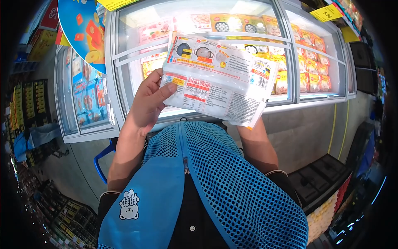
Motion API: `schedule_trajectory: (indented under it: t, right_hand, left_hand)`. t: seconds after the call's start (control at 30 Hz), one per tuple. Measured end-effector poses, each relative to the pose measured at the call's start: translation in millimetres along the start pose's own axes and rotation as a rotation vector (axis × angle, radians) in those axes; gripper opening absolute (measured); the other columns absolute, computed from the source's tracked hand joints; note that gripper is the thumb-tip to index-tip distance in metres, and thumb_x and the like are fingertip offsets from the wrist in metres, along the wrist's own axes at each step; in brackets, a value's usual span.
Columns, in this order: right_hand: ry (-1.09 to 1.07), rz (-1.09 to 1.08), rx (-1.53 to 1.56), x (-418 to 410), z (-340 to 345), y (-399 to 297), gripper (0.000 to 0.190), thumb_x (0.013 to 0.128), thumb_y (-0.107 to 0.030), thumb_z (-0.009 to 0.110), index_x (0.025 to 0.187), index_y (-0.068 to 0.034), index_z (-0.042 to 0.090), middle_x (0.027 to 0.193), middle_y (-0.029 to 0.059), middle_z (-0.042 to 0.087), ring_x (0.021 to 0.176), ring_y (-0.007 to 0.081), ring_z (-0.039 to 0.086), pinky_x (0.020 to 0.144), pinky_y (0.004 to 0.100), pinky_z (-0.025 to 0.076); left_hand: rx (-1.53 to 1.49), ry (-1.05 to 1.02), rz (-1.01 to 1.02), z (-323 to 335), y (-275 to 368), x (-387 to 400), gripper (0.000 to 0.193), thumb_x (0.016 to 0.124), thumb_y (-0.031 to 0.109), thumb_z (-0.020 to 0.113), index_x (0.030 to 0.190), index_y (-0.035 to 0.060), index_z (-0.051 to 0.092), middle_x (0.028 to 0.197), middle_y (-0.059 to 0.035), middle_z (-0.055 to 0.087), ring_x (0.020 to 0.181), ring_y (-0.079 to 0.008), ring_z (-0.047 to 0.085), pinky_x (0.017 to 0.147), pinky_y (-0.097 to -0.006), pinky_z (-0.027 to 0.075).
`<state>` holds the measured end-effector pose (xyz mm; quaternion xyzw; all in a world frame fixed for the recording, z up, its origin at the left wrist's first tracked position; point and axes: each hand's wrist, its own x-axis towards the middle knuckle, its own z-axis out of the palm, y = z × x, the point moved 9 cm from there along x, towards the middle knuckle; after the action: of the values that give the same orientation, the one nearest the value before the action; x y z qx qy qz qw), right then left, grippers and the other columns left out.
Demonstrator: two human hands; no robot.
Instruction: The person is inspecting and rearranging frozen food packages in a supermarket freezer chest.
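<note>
My left hand (pixel 155 93) grips the left end of a flat white plastic food packet (pixel 230 84), its thumb lying on the printed face. Small pictures of pots, blocks of print and a barcode cover that face. My right forearm (pixel 259 143) reaches up behind the packet's right end, which hides my right hand. The packet is tilted, its right end lower, above the near edge of a lit chest freezer (pixel 267 109). Behind glass lie yellow and orange food bags (pixel 281 79) and pink-and-white packets (pixel 154 31).
To the left are another freezer section with blue packets (pixel 88 96), a round blue sign (pixel 82 31) and a blue handle (pixel 102 162). A yellow price card (pixel 327 14) hangs upper right. Black crates (pixel 317 180) stand at the right; stocked shelves (pixel 28 105) line the far left.
</note>
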<state>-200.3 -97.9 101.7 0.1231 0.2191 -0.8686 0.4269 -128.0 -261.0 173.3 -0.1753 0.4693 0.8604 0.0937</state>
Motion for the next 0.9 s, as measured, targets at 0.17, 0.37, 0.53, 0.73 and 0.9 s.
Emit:
schedule_trajectory:
  t: [0.17,0.37,0.53,0.73,0.9]
  right_hand:
    - [0.001,0.0,-0.004,-5.5,0.1,2.3,0.039,0.105,-0.03,0.056,0.136,-0.007,0.055,0.131,0.0124,0.062,0.117,0.0195,0.064,0.094,0.0355,0.055]
    - [-0.009,0.006,-0.01,3.2,-2.0,-4.9,0.038,0.105,-0.03,0.055,0.136,-0.007,0.055,0.131,0.0123,0.062,0.117,0.0195,0.064,0.093,0.0355,0.055]
    - [-0.019,0.015,-0.02,-6.7,-6.2,-9.4,0.038,0.105,-0.03,0.055,0.135,-0.007,0.056,0.13,0.0121,0.062,0.116,0.0194,0.064,0.093,0.0354,0.056]
    - [-0.029,0.027,-0.029,-6.7,-5.2,-6.3,0.038,0.105,-0.03,0.055,0.135,-0.007,0.056,0.13,0.012,0.062,0.116,0.0193,0.064,0.093,0.0354,0.056]
    - [-0.034,0.033,-0.036,-6.3,-5.4,-6.9,0.038,0.105,-0.03,0.055,0.135,-0.007,0.056,0.13,0.0119,0.063,0.116,0.0193,0.064,0.093,0.0353,0.056]
  left_hand:
    - [-0.002,0.028,0.048,2.8,3.3,-1.6,0.049,0.095,0.007,0.068,0.139,-0.0021,0.048,0.13,-0.0164,0.066,0.118,-0.0215,0.066,0.103,-0.0359,0.052]
    - [-0.012,0.033,0.089,0.5,9.4,-7.4,0.05,0.092,0.003,0.069,0.138,0.0003,0.048,0.13,-0.0165,0.066,0.119,-0.0215,0.066,0.103,-0.0372,0.053]
    - [-0.054,0.034,0.13,2.7,11.3,-10.5,0.05,0.092,0.002,0.07,0.137,0.0004,0.048,0.13,-0.0163,0.067,0.118,-0.0218,0.067,0.103,-0.0374,0.053]
    - [-0.06,0.046,0.112,0.3,6.3,-11.8,0.049,0.091,0.002,0.071,0.135,-0.0002,0.05,0.128,-0.0159,0.068,0.117,-0.0219,0.067,0.102,-0.0371,0.054]
    - [-0.054,0.06,0.127,-0.5,6.0,-12.8,0.049,0.09,-0.001,0.072,0.134,-0.001,0.05,0.127,-0.0158,0.068,0.117,-0.0222,0.067,0.102,-0.0377,0.054]
